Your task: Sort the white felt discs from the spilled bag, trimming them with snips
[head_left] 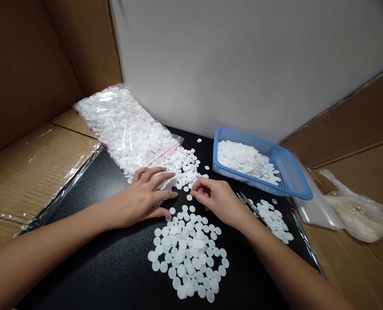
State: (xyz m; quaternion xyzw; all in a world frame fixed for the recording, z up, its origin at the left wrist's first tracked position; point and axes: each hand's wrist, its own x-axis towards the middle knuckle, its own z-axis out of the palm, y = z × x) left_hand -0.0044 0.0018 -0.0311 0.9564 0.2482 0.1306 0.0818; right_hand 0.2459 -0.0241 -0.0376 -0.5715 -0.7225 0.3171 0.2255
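Note:
Small white discs (191, 254) lie in a loose spread on the black table in front of me. A large clear plastic bag (123, 120) full of such discs slants behind my left hand, and more discs (185, 165) spill from its mouth by a pink seal line. My left hand (149, 193) is open, its fingers spread over the discs beside the bag's mouth. To its right, my right hand (211, 193) has thumb and forefinger pinched together at the edge of the spilled discs. What the pinch holds, if anything, cannot be made out.
A blue plastic basket (265, 183) with a heap of discs stands at the back right. Scissors (251, 206) and another small disc pile (273, 221) lie beside my right forearm. Clear plastic sleeves (320, 211) and a tied bag (359, 215) rest on cardboard further right.

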